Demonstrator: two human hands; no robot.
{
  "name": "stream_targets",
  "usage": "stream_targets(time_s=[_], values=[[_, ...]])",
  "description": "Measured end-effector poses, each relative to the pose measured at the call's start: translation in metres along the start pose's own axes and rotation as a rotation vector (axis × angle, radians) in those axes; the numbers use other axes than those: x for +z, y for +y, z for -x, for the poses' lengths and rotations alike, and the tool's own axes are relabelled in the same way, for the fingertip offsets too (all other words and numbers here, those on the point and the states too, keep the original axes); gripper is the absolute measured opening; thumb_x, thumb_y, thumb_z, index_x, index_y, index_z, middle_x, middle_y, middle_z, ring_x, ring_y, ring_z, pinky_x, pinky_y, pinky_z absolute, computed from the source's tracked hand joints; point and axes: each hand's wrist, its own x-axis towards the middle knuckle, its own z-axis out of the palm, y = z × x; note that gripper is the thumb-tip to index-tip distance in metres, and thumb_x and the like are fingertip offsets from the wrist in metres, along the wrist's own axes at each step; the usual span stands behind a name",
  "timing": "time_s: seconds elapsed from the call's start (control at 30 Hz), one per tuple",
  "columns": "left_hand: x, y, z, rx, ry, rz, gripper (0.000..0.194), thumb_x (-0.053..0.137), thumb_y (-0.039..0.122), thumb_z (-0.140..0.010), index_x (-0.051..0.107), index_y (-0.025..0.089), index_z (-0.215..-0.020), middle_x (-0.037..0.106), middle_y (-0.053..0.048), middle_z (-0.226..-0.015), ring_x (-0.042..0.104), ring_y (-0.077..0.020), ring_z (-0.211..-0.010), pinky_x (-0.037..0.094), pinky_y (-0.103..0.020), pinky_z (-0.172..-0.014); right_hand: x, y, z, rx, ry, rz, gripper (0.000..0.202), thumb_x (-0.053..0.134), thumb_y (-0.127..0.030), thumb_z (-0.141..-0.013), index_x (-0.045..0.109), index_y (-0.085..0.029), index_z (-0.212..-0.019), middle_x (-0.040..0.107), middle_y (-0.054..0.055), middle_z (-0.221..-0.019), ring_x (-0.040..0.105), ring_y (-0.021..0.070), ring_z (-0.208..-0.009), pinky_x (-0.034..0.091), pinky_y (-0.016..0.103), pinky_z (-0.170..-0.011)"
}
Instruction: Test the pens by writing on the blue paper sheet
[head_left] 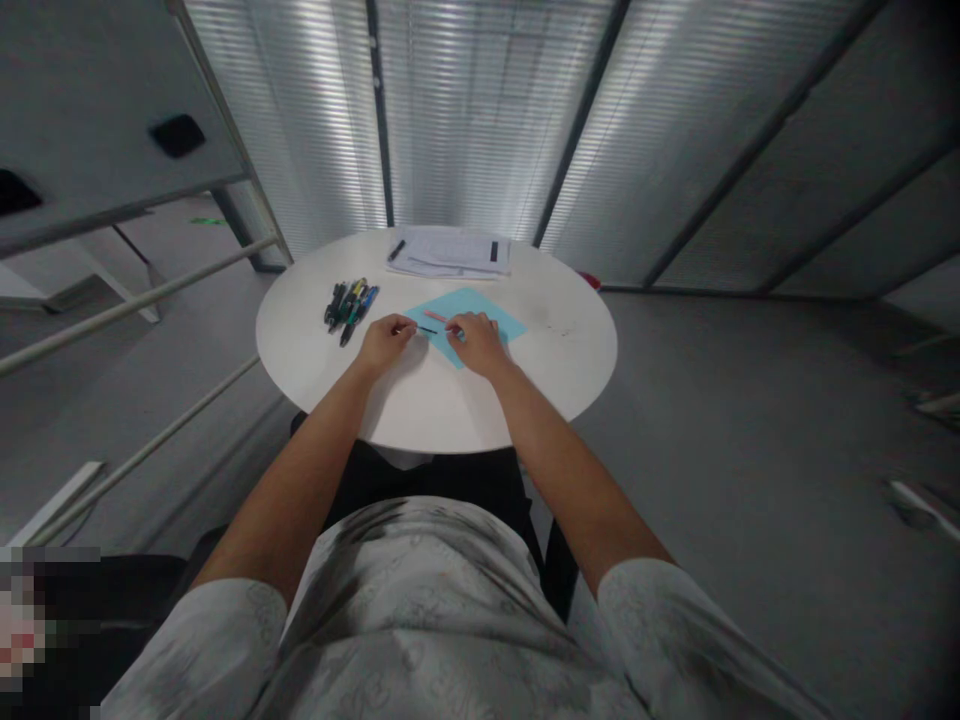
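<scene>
My left hand [386, 343] is closed in a pinch over the white table, at the left corner of a light blue sheet [469, 300]. From its fingertips a thin dark stick [427, 330], like a pen refill, points toward the right. My right hand [480, 342] is above the sheet with its fingers curled together. What these fingers hold, if anything, is too small to tell. Between the hands, slightly farther back, a slim pinkish-red piece [434, 316] lies on the blue sheet.
A bunch of pens [350, 308] lies left of my hands. White papers [450, 252] with dark items on them sit at the back of the round table [577, 350]. A board on a metal frame [135, 305] stands to the left, and blinds [480, 120] hang behind.
</scene>
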Motion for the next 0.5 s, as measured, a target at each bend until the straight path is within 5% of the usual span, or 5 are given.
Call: stream_targets(time_s=[0.2, 0.5], values=[[0.001, -0.004, 0.0, 0.061, -0.108, 0.012, 0.025, 0.064, 0.036, -0.073, 0.07, 0.014, -0.085, 0.071, -0.005, -0.078, 0.058, -0.0148, -0.067, 0.043, -0.027, -0.063, -0.001, -0.017, 0.001, -0.162, -0.052, -0.053, 0.02, 0.053, -0.035, -0.097, 0.068, -0.024, -0.105, 0.068, 0.007, -0.123, 0.053, 0.0259, -0.108, 0.033, 0.041, -0.091], [-0.001, 0.011, 0.008, 0.062, -0.183, 0.03, 0.024, 0.065, 0.037, -0.075, 0.069, 0.014, -0.081, 0.07, -0.004, -0.071, 0.06, -0.0147, -0.066, 0.045, -0.027, -0.064, 0.003, -0.021, 0.003, -0.182, -0.1, -0.096, 0.017, 0.056, -0.034, -0.095, 0.068, -0.025, -0.103, 0.056, 0.003, -0.145, 0.057, 0.0256, -0.11, 0.039, 0.043, -0.091]])
